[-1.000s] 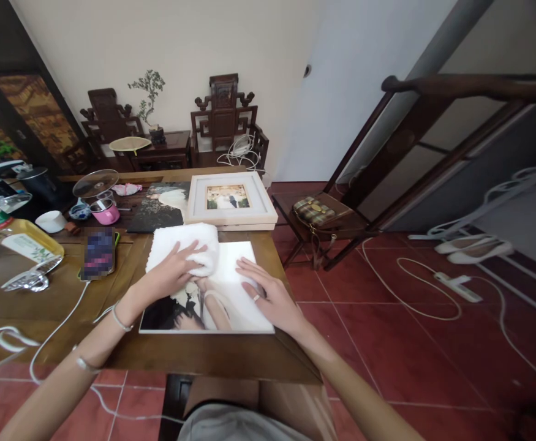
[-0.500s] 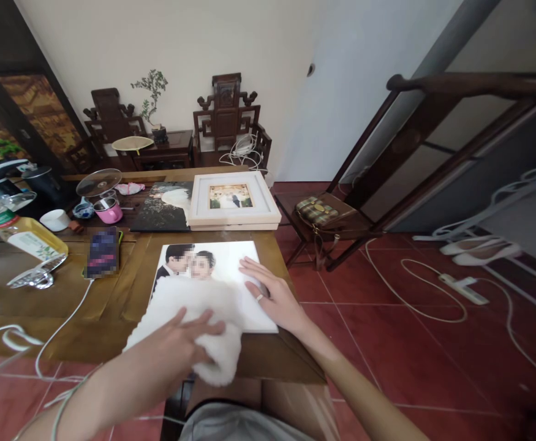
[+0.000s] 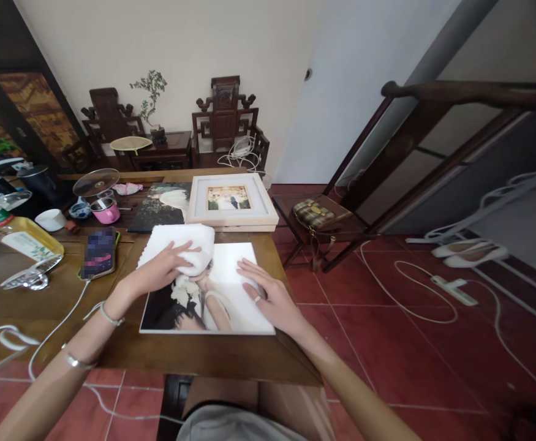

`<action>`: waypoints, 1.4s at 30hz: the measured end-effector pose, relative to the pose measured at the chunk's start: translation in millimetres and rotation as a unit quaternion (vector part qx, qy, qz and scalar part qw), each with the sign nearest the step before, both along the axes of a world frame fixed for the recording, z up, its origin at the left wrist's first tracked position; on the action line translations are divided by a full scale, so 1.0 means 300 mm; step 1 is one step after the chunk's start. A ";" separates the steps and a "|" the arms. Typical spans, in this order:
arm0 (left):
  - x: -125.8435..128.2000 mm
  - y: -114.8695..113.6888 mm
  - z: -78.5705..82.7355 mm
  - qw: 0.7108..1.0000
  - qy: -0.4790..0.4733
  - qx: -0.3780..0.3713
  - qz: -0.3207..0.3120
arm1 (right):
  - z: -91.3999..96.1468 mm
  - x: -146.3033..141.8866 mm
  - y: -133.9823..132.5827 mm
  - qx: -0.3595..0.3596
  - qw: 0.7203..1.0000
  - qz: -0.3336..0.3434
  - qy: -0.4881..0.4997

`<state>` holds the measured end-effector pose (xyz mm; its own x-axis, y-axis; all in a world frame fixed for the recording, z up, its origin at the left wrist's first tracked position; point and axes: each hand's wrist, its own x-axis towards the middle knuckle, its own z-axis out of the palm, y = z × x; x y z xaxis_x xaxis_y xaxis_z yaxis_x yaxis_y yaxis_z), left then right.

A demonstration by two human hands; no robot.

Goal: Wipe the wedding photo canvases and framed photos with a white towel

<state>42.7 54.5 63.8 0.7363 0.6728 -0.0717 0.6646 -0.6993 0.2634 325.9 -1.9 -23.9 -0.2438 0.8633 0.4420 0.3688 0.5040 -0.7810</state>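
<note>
My left hand (image 3: 169, 266) presses on a folded white towel (image 3: 198, 237), its fingers bent over the cloth. The towel lies across the upper left part of a glossy photo panel (image 3: 235, 312) and covers the top of the pictured couple. The panel lies flat near the table's front right corner and shows a white dress, a dark suit and pale flowers. On its white right side rests my right hand (image 3: 272, 300), fingers extended and holding nothing, with a ring on one finger.
Behind the panel are a white-framed picture (image 3: 231, 199) and a dark photo panel (image 3: 166, 214). To the left are a phone (image 3: 100, 252) on a cable, a hair claw (image 3: 33, 272), a bottle (image 3: 19, 229) and a pink cup (image 3: 106, 210). A chair (image 3: 332, 220) with a bag stands right.
My left hand has moved the towel away from me, from the panel's lower edge to its upper left corner, uncovering the lower picture. My right hand stays on the panel.
</note>
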 end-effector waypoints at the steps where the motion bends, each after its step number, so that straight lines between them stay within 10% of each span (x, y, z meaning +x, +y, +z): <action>1: 0.003 -0.014 0.012 1.000 0.005 -0.009 0.001 | 0.001 0.000 0.000 -0.001 1.000 0.000 -0.001; 14: 0.001 -0.489 0.063 0.991 0.039 -0.118 -0.054 | 0.004 0.000 0.000 -0.001 1.000 0.002 -0.015; 21: 0.003 -0.325 0.112 0.990 -0.013 -0.119 -0.067 | 0.006 0.002 0.002 -0.006 1.000 0.005 -0.021; 32: -0.046 0.046 -0.019 0.998 -0.062 -0.027 0.015 | 0.005 0.002 0.002 0.002 1.000 0.008 -0.006; 37: -0.052 -0.011 -0.008 0.998 -0.063 -0.030 0.005 | 0.002 0.003 0.003 0.003 1.000 0.007 -0.003; 42: -0.062 -0.252 0.016 0.993 -0.079 -0.078 -0.030 | 0.000 0.003 0.004 -0.003 1.000 0.005 0.004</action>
<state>23.9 -21.2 68.6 0.7848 0.6176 -0.0520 0.5649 -0.6783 0.4699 326.8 -0.8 -23.8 -0.2480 0.8638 0.4385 0.3578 0.5023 -0.7872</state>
